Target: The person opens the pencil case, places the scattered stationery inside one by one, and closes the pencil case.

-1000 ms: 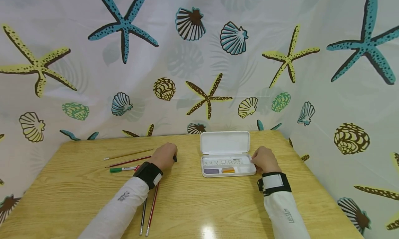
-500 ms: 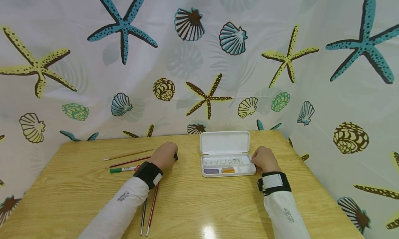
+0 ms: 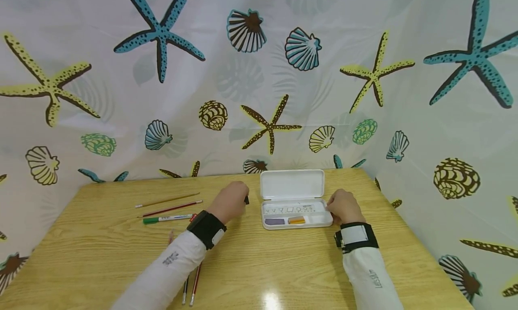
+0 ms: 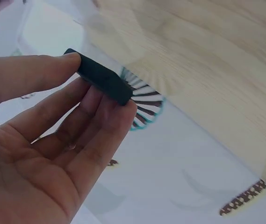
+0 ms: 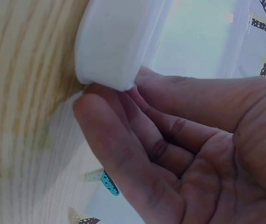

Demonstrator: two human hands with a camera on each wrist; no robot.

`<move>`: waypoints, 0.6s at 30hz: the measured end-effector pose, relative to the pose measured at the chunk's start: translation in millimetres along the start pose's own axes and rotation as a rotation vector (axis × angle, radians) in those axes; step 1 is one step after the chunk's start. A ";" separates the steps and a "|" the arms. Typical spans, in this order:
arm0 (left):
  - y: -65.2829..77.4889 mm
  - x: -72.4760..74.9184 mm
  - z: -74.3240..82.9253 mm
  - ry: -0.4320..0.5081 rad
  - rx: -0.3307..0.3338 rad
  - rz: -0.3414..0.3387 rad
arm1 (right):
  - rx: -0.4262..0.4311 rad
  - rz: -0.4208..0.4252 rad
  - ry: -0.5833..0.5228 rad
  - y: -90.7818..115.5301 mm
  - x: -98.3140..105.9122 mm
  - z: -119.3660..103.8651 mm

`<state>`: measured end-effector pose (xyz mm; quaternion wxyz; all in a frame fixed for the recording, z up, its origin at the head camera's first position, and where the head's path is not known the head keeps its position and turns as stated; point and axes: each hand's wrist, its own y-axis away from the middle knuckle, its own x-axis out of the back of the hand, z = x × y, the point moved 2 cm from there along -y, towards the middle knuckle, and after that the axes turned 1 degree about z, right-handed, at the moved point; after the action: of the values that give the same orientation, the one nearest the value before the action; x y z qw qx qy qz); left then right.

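In the head view my left hand (image 3: 229, 202) is over the table, left of the white pencil case (image 3: 292, 184). It pinches a small black eraser (image 4: 102, 79) between thumb and fingertips, clear of the table in the left wrist view. The pencil case lies with its lid raised at the back. Inside are a clear ruler (image 3: 289, 210), a purple block (image 3: 274, 221) and an orange-and-white block (image 3: 296, 220). My right hand (image 3: 344, 206) grips the case's right end, thumb at the rim and fingers against the end wall (image 5: 109, 46).
On the table's left lie a yellow pencil (image 3: 167, 200), a red pencil (image 3: 174, 208) and a green-capped marker (image 3: 171, 218). Nearer the front, a red pencil (image 3: 196, 285) and a black pencil (image 3: 185, 292) are partly under my left forearm. A patterned cloth (image 3: 243, 85) hangs behind the table.
My left hand has moved right with the black eraser, closer to the pencil case, uncovering more of the marker and red pencil. My right hand and the case have stayed put.
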<state>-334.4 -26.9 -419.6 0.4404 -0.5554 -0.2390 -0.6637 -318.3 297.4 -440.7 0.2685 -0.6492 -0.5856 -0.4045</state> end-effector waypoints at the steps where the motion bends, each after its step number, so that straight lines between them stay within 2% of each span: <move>1: -1.4 -0.5 5.2 0.003 -0.013 0.003 | 0.004 0.003 0.000 0.5 0.3 -0.6; 5: -6.8 -3.6 25.9 0.012 -0.058 0.012 | 0.012 0.011 0.002 2.1 0.7 -1.6; 12: -18.9 -8.2 63.5 -0.002 -0.079 -0.017 | 0.022 0.019 0.002 2.5 0.6 -2.1; 18: -30.9 -17.1 94.7 -0.025 -0.152 0.001 | 0.020 0.020 0.012 0.8 0.4 0.2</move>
<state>-310.9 70.3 -405.0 0.3940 -0.5956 -0.1930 -0.6729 -317.5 297.7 -440.4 0.2823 -0.6499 -0.5816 -0.3997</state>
